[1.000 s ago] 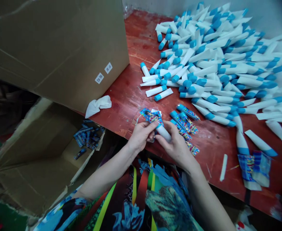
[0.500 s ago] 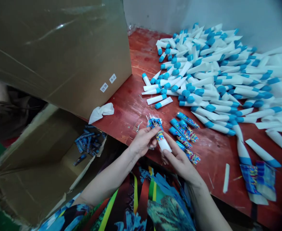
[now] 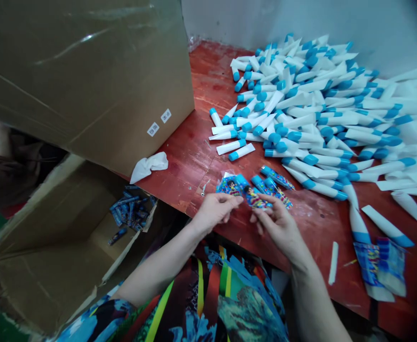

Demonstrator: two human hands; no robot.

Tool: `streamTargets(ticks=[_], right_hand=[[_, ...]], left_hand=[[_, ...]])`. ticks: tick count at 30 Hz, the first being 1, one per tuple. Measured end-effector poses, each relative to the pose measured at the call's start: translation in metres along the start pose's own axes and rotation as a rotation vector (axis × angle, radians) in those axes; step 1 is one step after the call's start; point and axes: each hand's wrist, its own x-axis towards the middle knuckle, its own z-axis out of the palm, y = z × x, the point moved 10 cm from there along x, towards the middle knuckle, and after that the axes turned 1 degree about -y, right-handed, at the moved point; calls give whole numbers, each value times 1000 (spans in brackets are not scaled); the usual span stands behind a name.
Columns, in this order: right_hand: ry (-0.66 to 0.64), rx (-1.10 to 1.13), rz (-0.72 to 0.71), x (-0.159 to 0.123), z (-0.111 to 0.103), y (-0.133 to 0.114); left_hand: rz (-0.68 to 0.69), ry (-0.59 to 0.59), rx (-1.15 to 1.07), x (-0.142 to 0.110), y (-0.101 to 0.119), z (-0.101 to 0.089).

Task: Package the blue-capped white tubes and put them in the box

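Observation:
My right hand [image 3: 278, 223] grips a tube [image 3: 254, 196] by its lower end. The tube wears a colourful cartoon-printed wrapper, and its blue cap points up and left. Close by on the left, my left hand [image 3: 215, 210] has thumb and forefinger pinched together; whatever lies between them is too small to make out. Just beyond those fingertips lie printed plastic wrappers [image 3: 229, 184] on the red table. Several wrapped tubes [image 3: 276, 190] rest beside my right hand, partly hidden by it.
A large pile of white tubes with blue caps [image 3: 311, 109] covers the table's back right. A big carton [image 3: 123, 85] stands at left, with a white cloth [image 3: 149, 167] by it. Below, an open box [image 3: 52, 266] holds wrapped tubes [image 3: 132, 211]. Printed wrappers [image 3: 379, 268] lie far right.
The tube's white lower end, bare before, is now covered by the printed wrapper. My right hand has shifted right with it, and my left hand has come off the tube. The thin sticks no longer show.

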Motion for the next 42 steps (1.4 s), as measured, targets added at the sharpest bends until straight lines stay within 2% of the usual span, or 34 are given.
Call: streamTargets(ticks=[3, 5, 10, 12, 13, 15, 17, 20, 23, 25, 28, 31, 33, 36, 38, 39, 42], right_hand=[[53, -220, -24, -5, -38, -5], [100, -425, -58, -6, -60, -14], [373, -844, -163, 1, -114, -44], [484, -1020, -211, 9, -132, -53], [512, -1125, -218, 14, -139, -55], [489, -1321, -184, 27, -146, -48], [434, -1442, -127, 37, -150, -34], [413, -1490, -99, 37, -151, -19], [356, -1467, -77, 31, -146, -6], [342, -1386, -108, 28, -141, -7], [353, -1283, -169, 30, -135, -20], [294, -1401, -105, 46, -127, -25], [211, -1522, -74, 58, -119, -27], [110, -1607, -130, 71, -108, -33], [170, -1597, -232, 72, -105, -47], [245, -1553, -298, 70, -105, -58], [544, -1195, -426, 48, -106, -91]], left_hand=[[207, 281, 283, 3, 20, -41], [245, 347, 439, 6, 23, -50], [230, 353, 629, 13, 23, -47], [266, 367, 706, 9, 29, -43], [299, 381, 761, 7, 33, -41], [365, 380, 896, 1, 39, -31], [389, 333, 1029, -1, 36, -18], [390, 268, 1140, -1, 25, -5], [421, 269, 1154, -3, 24, -3], [455, 277, 1128, -7, 29, -6], [535, 267, 1000, -12, 43, -12], [593, 237, 821, -12, 56, -21], [552, 215, 705, -5, 56, -29], [429, 191, 509, 6, 48, -40], [409, 197, 411, 7, 47, -44], [425, 202, 394, 6, 49, -45], [545, 186, 472, -3, 63, -37]])
